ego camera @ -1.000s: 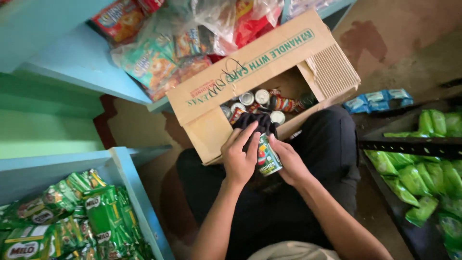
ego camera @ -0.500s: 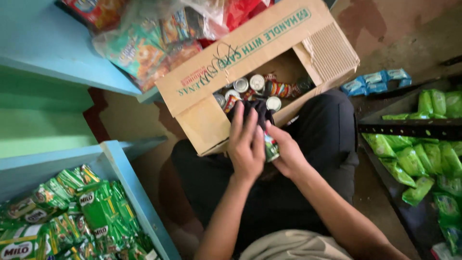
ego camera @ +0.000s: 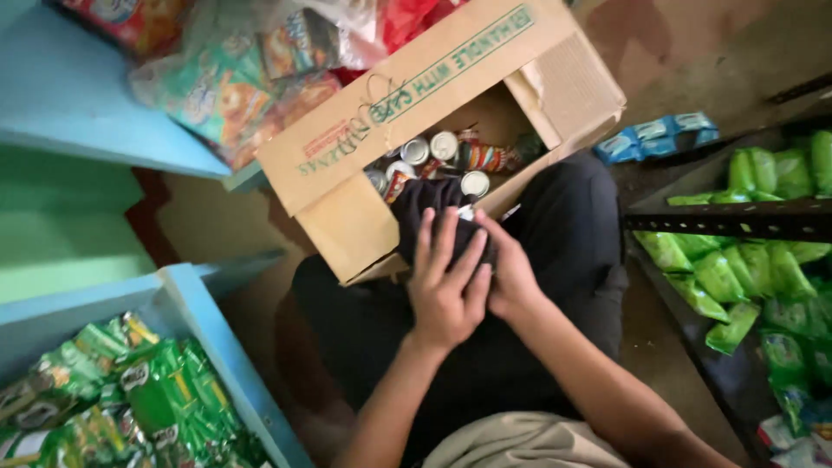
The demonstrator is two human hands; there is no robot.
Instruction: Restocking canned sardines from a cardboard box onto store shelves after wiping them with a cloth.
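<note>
An open cardboard box rests on my lap, with several tins inside. Just in front of it, both hands meet over a dark cloth. My left hand lies flat on the cloth with its fingers spread and presses it around a small can. My right hand cups that can from the right side. The cloth and both hands almost fully hide the can; only a pale bit shows at its top.
A blue shelf at lower left holds green sachets. Bags of snacks lie on the blue shelf at upper left. A dark rack on the right carries green packets. Blue packets lie on the floor beyond it.
The can's label showed between my hands before. Now my left hand and the cloth have slid over it. The hands stay just in front of the box.
</note>
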